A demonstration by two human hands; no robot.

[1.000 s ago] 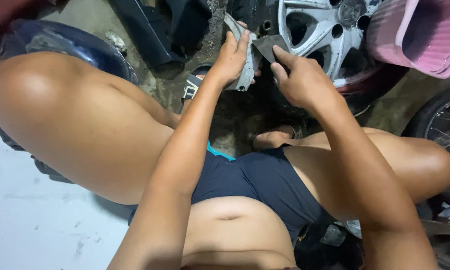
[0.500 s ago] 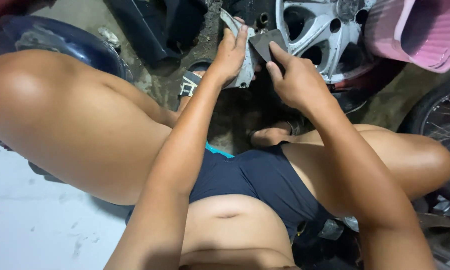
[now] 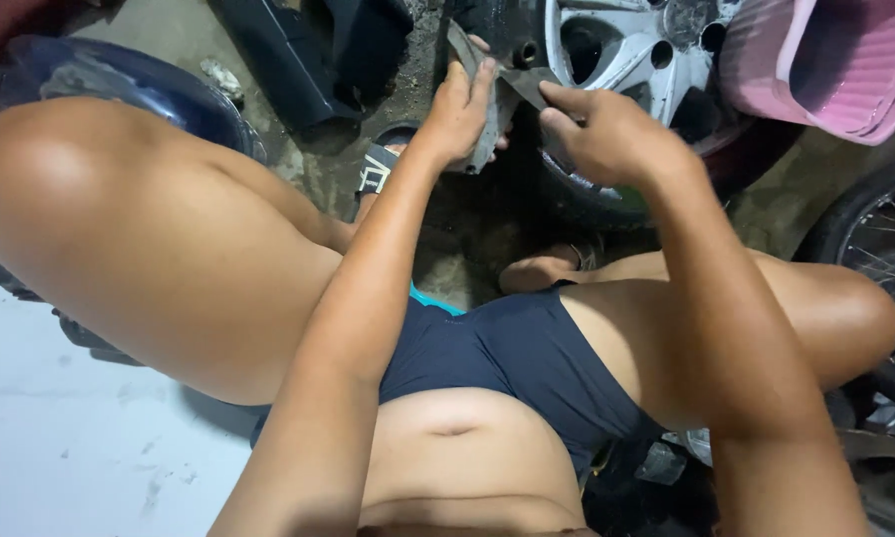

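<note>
Now we have shifted: our left hand point(image 3: 459, 111) still grips the curved grey metal piece point(image 3: 487, 119), our right hand point(image 3: 606, 134) pinches a dark pad point(image 3: 527, 85) against it, before the silver wheel point(image 3: 646, 60).

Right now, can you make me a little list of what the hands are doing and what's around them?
left hand: grips a curved grey metal part, upright by the wheel
right hand: fingers pinch a small flat grey piece against that part
silver wheel: just behind both hands, spokes showing
pink basket: top right, beside the wheel
spoked tyre: right edge
dark blue panel: top left, behind the knee
floor: pale, lower left
</note>
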